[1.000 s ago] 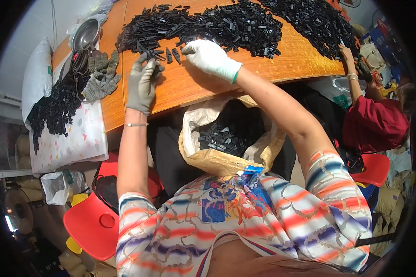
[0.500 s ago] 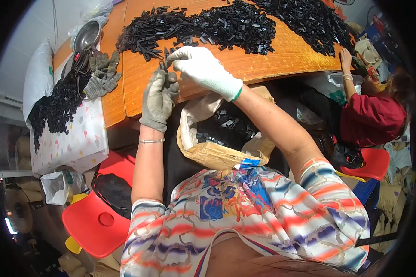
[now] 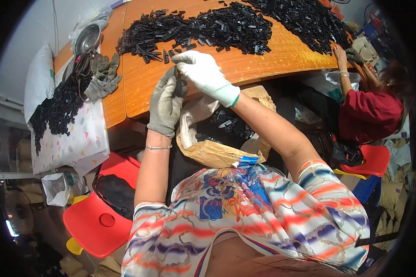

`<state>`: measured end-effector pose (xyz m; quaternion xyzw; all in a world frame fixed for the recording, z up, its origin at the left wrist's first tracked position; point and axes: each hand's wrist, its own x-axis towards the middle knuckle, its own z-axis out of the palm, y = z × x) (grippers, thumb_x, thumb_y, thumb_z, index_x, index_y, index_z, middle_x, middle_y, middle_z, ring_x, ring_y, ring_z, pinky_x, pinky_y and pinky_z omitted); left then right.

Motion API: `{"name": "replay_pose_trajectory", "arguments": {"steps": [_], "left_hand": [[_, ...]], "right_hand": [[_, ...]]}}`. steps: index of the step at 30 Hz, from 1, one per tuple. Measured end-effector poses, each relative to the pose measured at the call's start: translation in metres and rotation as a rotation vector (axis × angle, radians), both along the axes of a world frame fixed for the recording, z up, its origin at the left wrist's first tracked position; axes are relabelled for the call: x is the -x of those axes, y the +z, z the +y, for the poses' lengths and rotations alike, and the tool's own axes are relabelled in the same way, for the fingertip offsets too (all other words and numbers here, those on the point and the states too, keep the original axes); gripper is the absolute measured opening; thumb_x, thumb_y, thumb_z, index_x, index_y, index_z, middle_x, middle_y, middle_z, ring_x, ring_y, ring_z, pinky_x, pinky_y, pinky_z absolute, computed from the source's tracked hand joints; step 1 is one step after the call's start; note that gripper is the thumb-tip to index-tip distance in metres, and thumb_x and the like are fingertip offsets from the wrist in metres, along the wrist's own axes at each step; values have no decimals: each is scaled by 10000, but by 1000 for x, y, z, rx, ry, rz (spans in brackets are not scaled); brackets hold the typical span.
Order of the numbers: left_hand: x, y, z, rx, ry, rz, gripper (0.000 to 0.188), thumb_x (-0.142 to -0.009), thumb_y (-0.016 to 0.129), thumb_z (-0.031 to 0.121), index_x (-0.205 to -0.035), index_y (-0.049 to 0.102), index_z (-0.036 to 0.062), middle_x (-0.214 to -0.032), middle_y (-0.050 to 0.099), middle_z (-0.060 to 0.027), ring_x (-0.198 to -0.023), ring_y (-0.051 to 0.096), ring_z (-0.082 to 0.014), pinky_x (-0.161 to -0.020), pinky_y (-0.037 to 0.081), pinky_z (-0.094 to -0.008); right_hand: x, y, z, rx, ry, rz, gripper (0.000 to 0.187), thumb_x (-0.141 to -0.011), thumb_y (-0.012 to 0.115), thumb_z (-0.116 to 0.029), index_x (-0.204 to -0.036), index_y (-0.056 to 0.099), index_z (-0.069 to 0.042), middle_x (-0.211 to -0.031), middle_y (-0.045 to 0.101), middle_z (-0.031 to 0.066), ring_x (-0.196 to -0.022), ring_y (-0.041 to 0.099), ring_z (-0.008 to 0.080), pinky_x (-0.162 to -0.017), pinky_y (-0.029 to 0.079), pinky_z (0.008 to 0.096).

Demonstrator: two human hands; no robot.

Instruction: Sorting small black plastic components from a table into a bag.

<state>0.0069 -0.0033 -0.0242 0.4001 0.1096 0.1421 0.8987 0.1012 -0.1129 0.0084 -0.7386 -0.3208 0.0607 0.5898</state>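
My left hand (image 3: 164, 106), in a grey work glove, is closed around a small, long black plastic piece (image 3: 179, 83) just over the table's near edge. My right hand (image 3: 203, 74), in a white glove with a green cuff, pinches at the upper end of the piece; its fingertips partly hide it. Beyond my hands, a heap of similar black plastic pieces (image 3: 235, 27) spreads over the wooden table (image 3: 145, 87), with a few loose ones near my fingers. Below my right forearm, an open paper sack (image 3: 208, 154) in front of me holds more black pieces.
On the left are spare grey gloves (image 3: 104, 76), a metal bowl (image 3: 87, 39), a white sack (image 3: 40, 76) and dark pieces (image 3: 58, 108). A red chair (image 3: 97, 226) stands at lower left. At right, a co-worker in a dark red shirt (image 3: 372, 113) reaches to another heap (image 3: 309, 27).
My left hand has shifted slightly right and toward me, turning the black piece more upright. My right hand stays close above it. The co-worker's second, gloved hand has come into view.
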Motion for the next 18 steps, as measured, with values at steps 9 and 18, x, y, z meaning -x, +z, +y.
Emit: {"name": "replay_pose_trajectory", "arguments": {"steps": [9, 18], "left_hand": [[1, -11, -7, -107, -27, -56, 234, -983, 487, 181, -1154, 543, 30, -942, 564, -22, -794, 542, -117, -696, 471, -256], [6, 8, -13, -132, 31, -21, 249, -996, 457, 256, -1066, 528, 28, -861, 558, -31, -702, 533, -97, -609, 457, -228]], "right_hand": [[13, 3, -5, 4, -76, -64, 266, -881, 585, -177, -1099, 657, -42, -953, 695, 93, -816, 649, 130, -740, 511, 269], [17, 12, -13, 42, -59, 18, 297, -879, 563, -213, -1115, 657, -59, -948, 687, 91, -831, 646, 139, -753, 502, 268]]}}
